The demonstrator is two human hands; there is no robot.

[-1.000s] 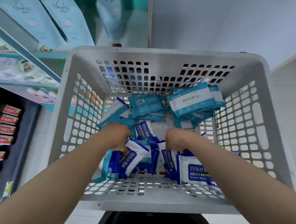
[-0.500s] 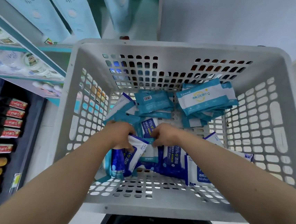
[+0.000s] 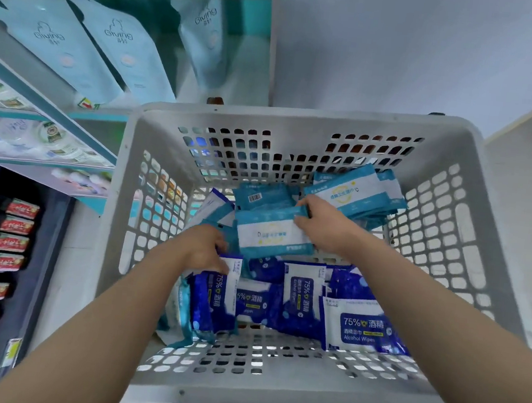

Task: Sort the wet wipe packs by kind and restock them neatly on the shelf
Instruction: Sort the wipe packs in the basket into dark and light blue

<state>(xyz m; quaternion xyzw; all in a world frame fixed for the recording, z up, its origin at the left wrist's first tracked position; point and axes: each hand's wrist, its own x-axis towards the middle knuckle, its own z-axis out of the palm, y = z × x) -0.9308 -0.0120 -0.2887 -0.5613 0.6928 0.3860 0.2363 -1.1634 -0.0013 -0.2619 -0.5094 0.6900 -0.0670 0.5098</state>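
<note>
A grey perforated basket [image 3: 123, 187] holds two kinds of wet wipe packs. Dark blue 75% alcohol wipe packs [image 3: 363, 327] lie along the near side. Teal-and-white packs [image 3: 356, 190] are piled at the far right. My right hand [image 3: 324, 223] grips the right end of one teal-and-white pack [image 3: 271, 234] in the basket's middle. My left hand [image 3: 205, 247] is curled on the top edge of an upright dark blue pack [image 3: 213, 297] at the near left; its fingertips are hidden.
Teal shelves [image 3: 49, 109] stand to the left, with pale blue Giving pouches [image 3: 110, 46] above and red and orange packets [image 3: 10, 241] lower down. A pale wall rises behind the basket. A white cabinet edge [image 3: 524, 135] is at right.
My right hand left the blue packs, reached toward the far side and took hold of a teal-and-white pack. My left hand stayed at the upright blue pack. The view tilted upward.
</note>
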